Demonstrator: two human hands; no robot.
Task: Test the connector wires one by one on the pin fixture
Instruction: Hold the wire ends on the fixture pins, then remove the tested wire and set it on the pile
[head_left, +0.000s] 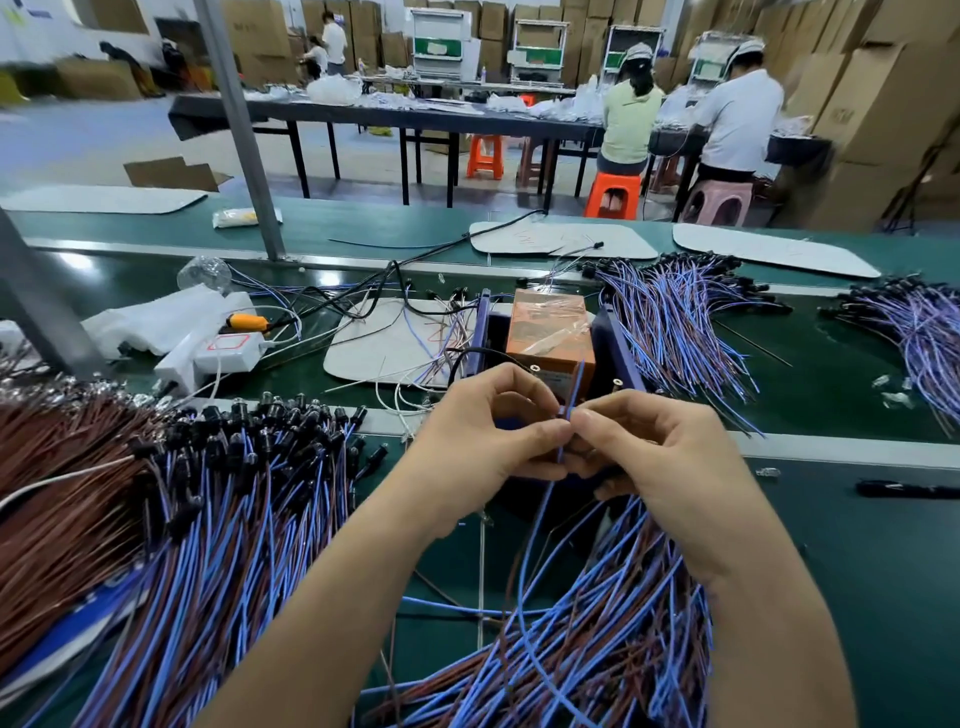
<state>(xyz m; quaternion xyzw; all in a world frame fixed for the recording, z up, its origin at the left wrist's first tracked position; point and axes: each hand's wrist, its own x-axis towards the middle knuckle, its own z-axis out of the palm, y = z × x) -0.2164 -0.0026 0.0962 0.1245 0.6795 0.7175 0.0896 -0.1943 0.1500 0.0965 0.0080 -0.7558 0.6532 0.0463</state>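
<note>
Spreading over the green bench (857, 571) are the left pile (223, 519), the near pile (597, 623) under the wrists, and the far pile (675, 322). The fixture (550, 332), a blue frame round an orange box, stands just behind the hands. The left hand (483, 431) and right hand (660, 447) meet at the fingertips, both pinching one blue wire (574, 395) upright between them. This looks like presenting its end to the pins, which are hidden; the next move needs careful alignment and a light push.
</note>
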